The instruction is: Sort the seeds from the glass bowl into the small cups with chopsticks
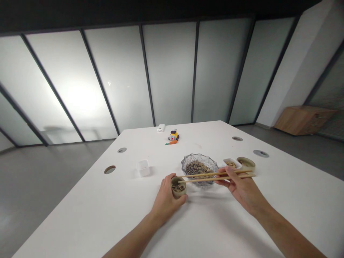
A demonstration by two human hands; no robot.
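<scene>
My left hand (166, 199) wraps around a small tan cup (178, 187) that holds some dark seeds. My right hand (242, 189) grips a pair of wooden chopsticks (217, 176), which lie almost level with their tips over the cup. Behind the chopsticks stands a cut-glass bowl (199, 167) full of striped sunflower seeds. To its right sit a small white square dish (231, 163) and a second tan cup (246, 163).
A white lidded box (143, 167) stands to the left on the white table (107, 215). Farther back lie a small yellow toy (173, 135), an orange carrot toy (172, 142) and a white device (161, 128). Round cable holes (110, 169) dot the tabletop.
</scene>
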